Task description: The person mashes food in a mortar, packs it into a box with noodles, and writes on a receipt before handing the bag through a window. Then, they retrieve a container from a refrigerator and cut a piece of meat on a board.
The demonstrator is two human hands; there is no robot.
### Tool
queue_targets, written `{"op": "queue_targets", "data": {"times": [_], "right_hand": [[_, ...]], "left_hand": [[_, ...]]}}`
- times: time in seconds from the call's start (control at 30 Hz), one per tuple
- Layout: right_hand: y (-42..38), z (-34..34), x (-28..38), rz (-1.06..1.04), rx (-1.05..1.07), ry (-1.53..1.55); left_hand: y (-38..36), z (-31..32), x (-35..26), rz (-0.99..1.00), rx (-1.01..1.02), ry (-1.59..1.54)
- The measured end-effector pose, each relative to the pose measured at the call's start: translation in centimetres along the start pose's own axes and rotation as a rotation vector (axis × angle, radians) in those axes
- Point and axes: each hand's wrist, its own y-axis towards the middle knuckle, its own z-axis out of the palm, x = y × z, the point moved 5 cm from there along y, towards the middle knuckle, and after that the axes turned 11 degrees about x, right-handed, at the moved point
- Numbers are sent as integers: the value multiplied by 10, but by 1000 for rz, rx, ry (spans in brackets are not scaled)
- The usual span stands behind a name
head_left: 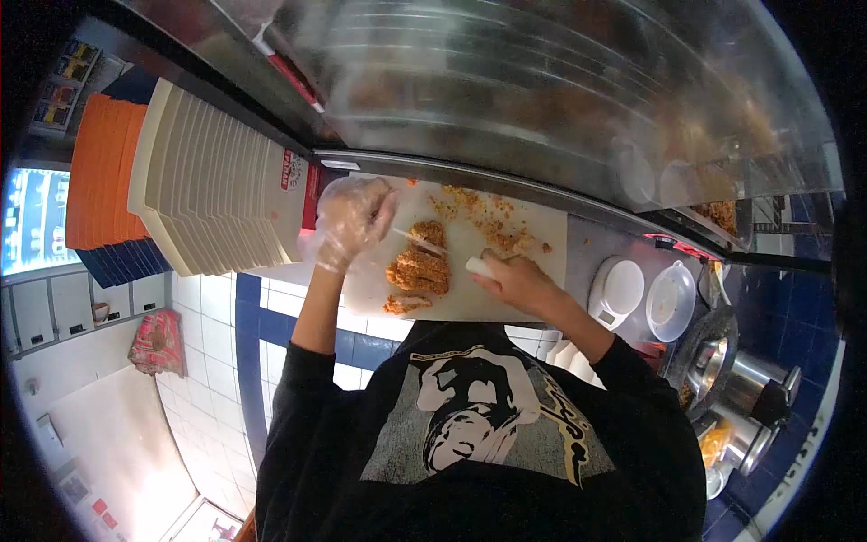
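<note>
My right hand (519,285) is wrapped round the white handle of a knife (478,266). Its blade (421,242) points left and lies across a breaded, fried cutlet (421,271) on the white cutting board (533,226). A cut strip (406,303) sits apart from the main piece at the near end. My left hand (357,219), in a loose clear plastic glove, is beside the blade's tip, left of the cutlet. Its fingers are curled inward; whatever they hold, if anything, is hidden. Golden crumbs (483,217) are scattered over the board's far side.
Stacked cream containers (212,172) and orange ones (107,172) stand at left. A metal and glass case (506,99) borders the board's far edge. To the right are a white scale (621,289), a white bowl (670,301) and metal pots (754,388).
</note>
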Motion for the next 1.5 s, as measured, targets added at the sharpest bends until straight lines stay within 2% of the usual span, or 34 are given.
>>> {"op": "queue_targets", "data": {"times": [0.07, 0.13, 0.23, 0.43, 0.57, 0.63, 0.73, 0.83, 0.93, 1.0, 1.07, 1.1, 1.13, 1.2, 1.27, 1.33, 1.37, 1.43, 1.5], "right_hand": [[1, -6, -9, 7, -31, -1], [8, 1, -25, 67, -16, -12], [13, 9, -27, -13, -94, -29], [16, 14, -18, 134, 52, 75], [21, 21, -22, 169, 59, 93], [28, 26, -26, 124, 36, -33], [33, 32, -25, 124, -11, 76], [38, 18, -3, 159, 16, -10], [46, 26, -4, 95, -107, -62], [39, 26, -7, 64, -159, -51], [24, 28, -11, 39, -206, -28], [6, 29, -11, 46, -220, -7], [-13, 32, -11, 52, -232, 19], [-59, 37, -7, 183, -249, 133], [-97, 67, -11, 192, -417, 180], [-121, 99, -11, 307, -465, 290], [-127, 113, -4, 323, -479, 302], [-130, 139, 5, 505, -479, 378], [-119, 152, 22, 558, -513, 416]], "left_hand": [[12, 10, -4, 183, -2, 112], [14, 29, 3, 217, 12, 124], [13, 48, 12, 107, 127, 199], [12, 52, 17, 112, 204, 197], [10, 70, 28, 72, 316, 215], [0, 88, 49, -113, 499, 322], [0, 99, 65, -93, 497, 314], [5, 69, 54, -94, 424, 189], [-1, 68, 66, -70, 366, 323], [4, 60, 45, 25, 342, 310], [-3, 51, 38, -168, 204, -648], [-6, 26, 11, 209, -141, 60], [-11, 26, 3, 227, -135, 63], [-43, 15, -19, 287, -423, -184], [-66, 9, -59, 376, -52, -40], [-88, 24, -63, 499, 274, 12], [-96, 27, -59, 520, 287, 7], [-105, 46, -37, 361, 502, 78], [-93, 53, -36, 332, 540, 74]]}}
